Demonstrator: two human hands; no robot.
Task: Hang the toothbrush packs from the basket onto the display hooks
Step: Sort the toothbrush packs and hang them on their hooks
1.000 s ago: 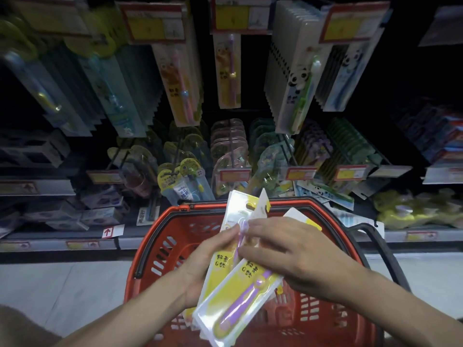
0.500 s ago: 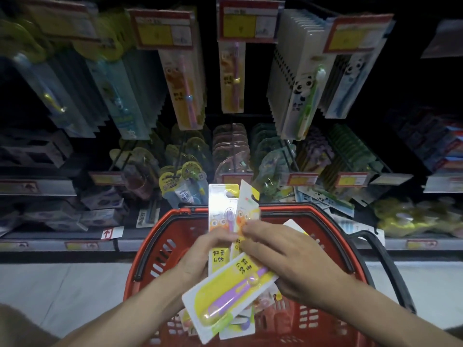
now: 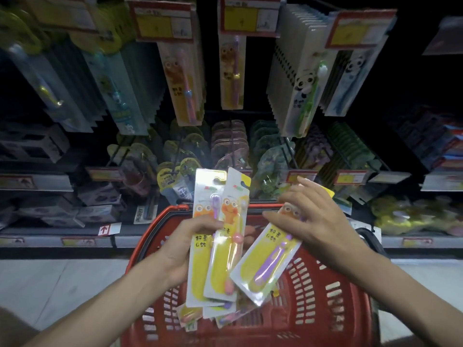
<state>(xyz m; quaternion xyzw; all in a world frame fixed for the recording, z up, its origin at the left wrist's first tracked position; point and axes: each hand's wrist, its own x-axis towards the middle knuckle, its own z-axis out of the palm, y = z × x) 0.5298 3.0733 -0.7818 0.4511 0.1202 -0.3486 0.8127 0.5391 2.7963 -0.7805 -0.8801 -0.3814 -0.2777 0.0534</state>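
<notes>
My left hand (image 3: pixel 186 246) grips two upright yellow toothbrush packs (image 3: pixel 215 236) side by side above the red basket (image 3: pixel 333 296). One has a purple brush, the other a pink one. My right hand (image 3: pixel 318 221) holds a third pack with a purple brush (image 3: pixel 265 264), tilted down to the left, its top end under my fingers. More packs (image 3: pixel 208 314) lie in the basket's bottom. Matching yellow packs hang on display hooks above, one left of centre (image 3: pixel 184 88) and one at centre (image 3: pixel 231 71).
The shelving ahead carries rows of hanging toothbrush packs with red and yellow price tags (image 3: pixel 162 23). Panda packs (image 3: pixel 300 78) hang at the upper right. A lower row of hooks (image 3: pixel 230 146) sits just behind the basket. Pale floor (image 3: pixel 50 284) lies left.
The packs have risen and fanned apart. My right hand has drawn the purple-brush pack rightward off the two in my left hand, which now stand upright and higher.
</notes>
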